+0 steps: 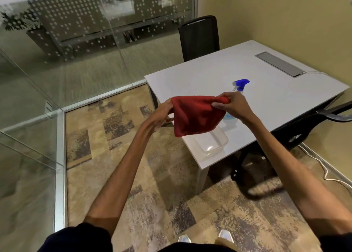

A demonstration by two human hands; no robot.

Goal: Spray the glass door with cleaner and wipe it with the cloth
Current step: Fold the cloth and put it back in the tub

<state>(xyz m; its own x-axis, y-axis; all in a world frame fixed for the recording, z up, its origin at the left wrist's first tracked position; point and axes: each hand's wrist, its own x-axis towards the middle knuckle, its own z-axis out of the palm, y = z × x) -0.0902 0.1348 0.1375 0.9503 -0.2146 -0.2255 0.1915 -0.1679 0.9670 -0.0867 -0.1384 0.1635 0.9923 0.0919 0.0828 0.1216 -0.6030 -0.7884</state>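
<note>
I see the red cloth (196, 116) stretched in the air between 2 hands, over the near corner of the white table (200, 76). My left hand (162, 112) pinches its left edge, my right hand (231, 105) grips the top right corner. The spray bottle (240, 85) stands on the table behind the right hand; the glass door (57, 65) is at left.

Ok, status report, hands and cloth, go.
Left hand and right hand both gripping red cloth, held up over table corner. Spray bottle untouched behind it. Nothing blocking.
</note>
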